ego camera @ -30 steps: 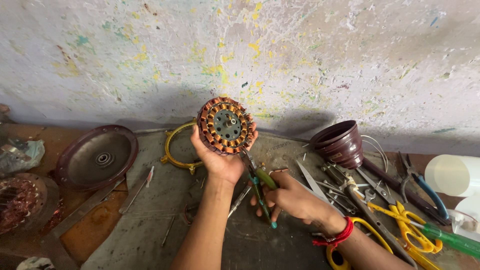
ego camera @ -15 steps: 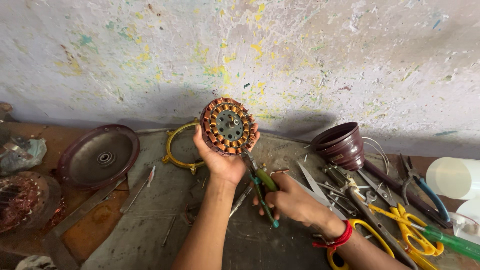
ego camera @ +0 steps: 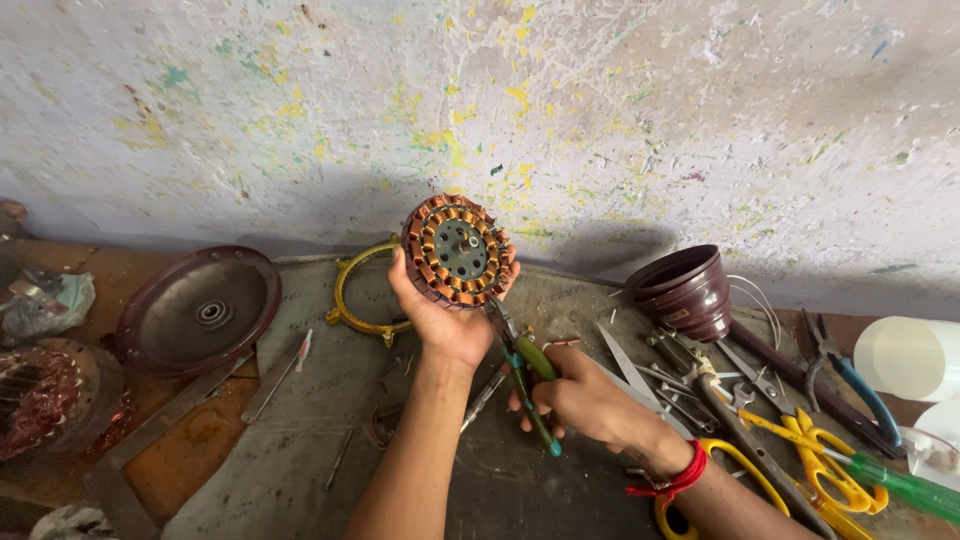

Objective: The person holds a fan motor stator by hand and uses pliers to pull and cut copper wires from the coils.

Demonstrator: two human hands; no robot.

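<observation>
My left hand (ego camera: 440,315) holds up a round motor stator (ego camera: 458,250) with copper windings, its face turned toward me. Just below and to the right, my right hand (ego camera: 580,400) grips green-handled pliers (ego camera: 525,375). The pliers' jaws point up at the stator's lower right edge. A red thread band circles my right wrist (ego camera: 668,478).
A dark round motor cover (ego camera: 195,310) lies at left, a yellow ring (ego camera: 360,290) behind my left hand, a maroon cup-shaped cover (ego camera: 685,290) at right. Yellow scissors (ego camera: 800,450), screwdrivers and other pliers crowd the right. Another copper winding (ego camera: 40,395) sits far left.
The stator and both hands have held nearly the same pose. The pliers' tip stays close to the stator's lower edge.
</observation>
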